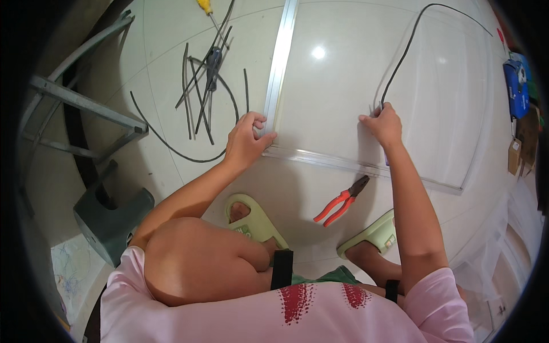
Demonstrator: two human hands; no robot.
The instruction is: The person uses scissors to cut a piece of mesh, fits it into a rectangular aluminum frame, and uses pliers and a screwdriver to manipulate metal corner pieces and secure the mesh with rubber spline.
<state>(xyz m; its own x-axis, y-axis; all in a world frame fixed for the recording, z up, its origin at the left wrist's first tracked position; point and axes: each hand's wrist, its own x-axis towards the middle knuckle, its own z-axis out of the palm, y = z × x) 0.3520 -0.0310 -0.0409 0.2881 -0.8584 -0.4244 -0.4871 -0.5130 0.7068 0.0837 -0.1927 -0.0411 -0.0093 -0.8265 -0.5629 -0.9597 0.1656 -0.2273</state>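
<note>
A silver aluminium frame (278, 68) lies flat on the tiled floor, with a clear sheet inside it. At its near left corner, my left hand (245, 143) is closed round the edge, thumb on the metal and fingers curled. Over the sheet, my right hand (384, 127) pinches one end of a thin black rubber strip (396, 68). From there the strip arches up toward the far right, its other end loose. Red-handled pliers (345, 198) lie just short of the frame's near bar, between my slippered feet, jaws pointing at the bar.
Several cut black strips (187, 91) lie left of the frame, around a dark-handled tool (213, 68). Beyond them is a yellow-handled screwdriver (205, 6). A metal stand (91, 106) and green stool (108, 214) are at left. A blue case (517, 88) and sheer white fabric (492, 240) line the right.
</note>
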